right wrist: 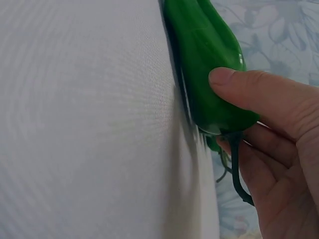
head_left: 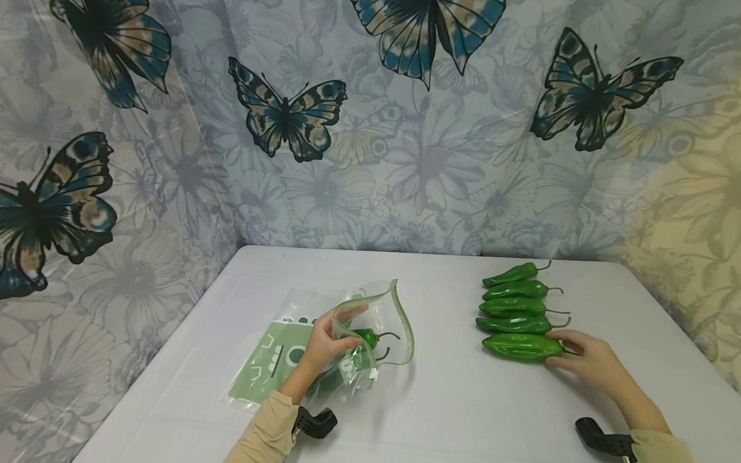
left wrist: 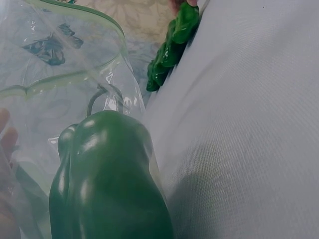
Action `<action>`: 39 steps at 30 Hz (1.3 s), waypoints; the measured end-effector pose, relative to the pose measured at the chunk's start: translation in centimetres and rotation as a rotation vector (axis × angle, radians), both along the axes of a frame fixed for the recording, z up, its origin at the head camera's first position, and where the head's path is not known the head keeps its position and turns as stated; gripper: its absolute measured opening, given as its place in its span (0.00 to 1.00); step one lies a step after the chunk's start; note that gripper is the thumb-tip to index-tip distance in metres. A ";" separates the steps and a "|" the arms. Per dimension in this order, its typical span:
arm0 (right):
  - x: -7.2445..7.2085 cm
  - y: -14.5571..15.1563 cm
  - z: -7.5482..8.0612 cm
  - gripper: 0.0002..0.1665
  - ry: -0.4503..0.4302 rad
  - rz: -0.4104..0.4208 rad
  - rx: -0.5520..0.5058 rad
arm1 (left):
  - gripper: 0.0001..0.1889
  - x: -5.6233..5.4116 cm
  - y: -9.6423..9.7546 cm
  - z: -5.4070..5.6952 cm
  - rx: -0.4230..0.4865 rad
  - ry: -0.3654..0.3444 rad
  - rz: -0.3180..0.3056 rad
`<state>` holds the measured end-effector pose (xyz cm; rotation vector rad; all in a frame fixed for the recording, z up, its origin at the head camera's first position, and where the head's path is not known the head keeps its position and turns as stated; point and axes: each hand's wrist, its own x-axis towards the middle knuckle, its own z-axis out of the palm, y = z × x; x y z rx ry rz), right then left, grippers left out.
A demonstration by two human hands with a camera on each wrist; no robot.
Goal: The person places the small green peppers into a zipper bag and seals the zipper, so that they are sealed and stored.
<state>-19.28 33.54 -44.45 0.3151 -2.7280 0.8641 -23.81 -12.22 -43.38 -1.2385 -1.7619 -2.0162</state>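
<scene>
My left hand (head_left: 325, 341) grips the near side of a clear zip bag (head_left: 403, 321) with a green rim, and its mouth gapes toward the right. Inside the bag lie green peppers, their stems pointing at the opening; one large pepper (left wrist: 109, 179) fills the lower left wrist view. On the right, several long green peppers (head_left: 515, 307) lie side by side in a column. The nearest pepper (head_left: 521, 347) is pinched at its stem end by my right hand (head_left: 587, 360). In the right wrist view the thumb presses on that pepper's side, while the fingertips are hidden behind it.
Flat on the white table (head_left: 440, 411), left of the open bag, lies green-printed clear packaging (head_left: 266, 366). Black wrist devices (head_left: 315, 423) sit at both sleeves. A butterfly-patterned cloth (head_left: 428, 167) hangs behind the table and along its left side.
</scene>
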 end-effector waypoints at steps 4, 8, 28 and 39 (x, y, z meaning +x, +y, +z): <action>0.0 -0.1 0.0 0.27 0.010 -0.002 0.026 | 0.30 0.1 0.0 0.2 -0.013 0.000 0.016; 0.0 -0.2 0.1 0.26 0.052 0.018 0.080 | 0.30 0.2 0.0 0.3 -0.022 -0.008 0.023; -0.1 -0.4 0.2 0.24 0.171 0.065 0.021 | 0.26 0.2 -0.2 0.3 -0.050 0.013 0.047; 0.5 -1.0 0.6 0.25 0.132 0.027 -0.201 | 0.30 -0.1 -0.2 0.2 -0.018 0.033 0.009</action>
